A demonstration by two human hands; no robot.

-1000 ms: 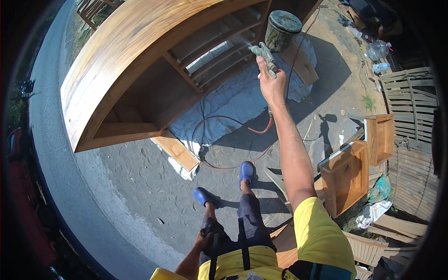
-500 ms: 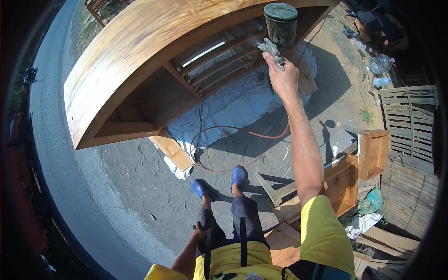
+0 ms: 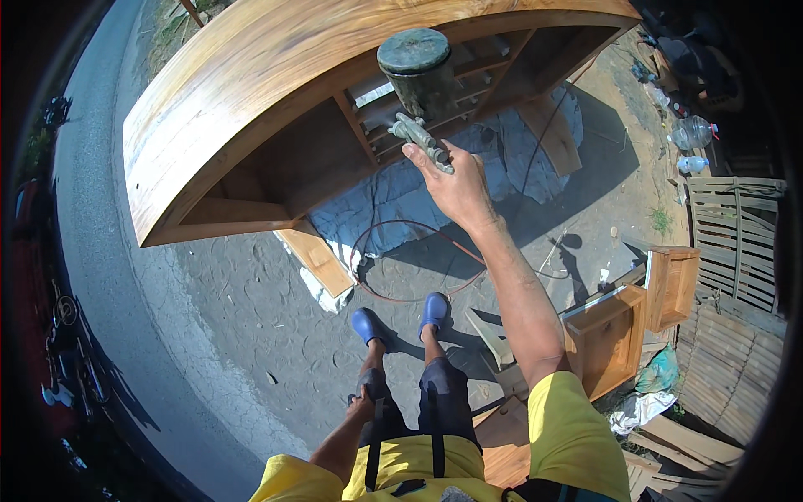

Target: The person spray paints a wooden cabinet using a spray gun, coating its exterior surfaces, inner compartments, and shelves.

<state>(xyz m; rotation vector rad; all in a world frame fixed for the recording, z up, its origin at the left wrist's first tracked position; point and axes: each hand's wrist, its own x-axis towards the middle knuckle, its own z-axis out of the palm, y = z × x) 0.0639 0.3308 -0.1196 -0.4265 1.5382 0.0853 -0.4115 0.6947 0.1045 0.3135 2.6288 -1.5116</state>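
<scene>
1. Got the spray gun (image 3: 414, 134) gripped in the right hand (image 3: 457, 188), just in front of the wooden cabinet (image 3: 251, 75).
2. Resting the left hand (image 3: 361, 407) at the left thigh (image 3: 385, 420), honestly can't tell whether spread or curled.

Head-worn fisheye; looks steeply downward

No text, label, brand, number or sign can be read anywhere in the frame.
</scene>
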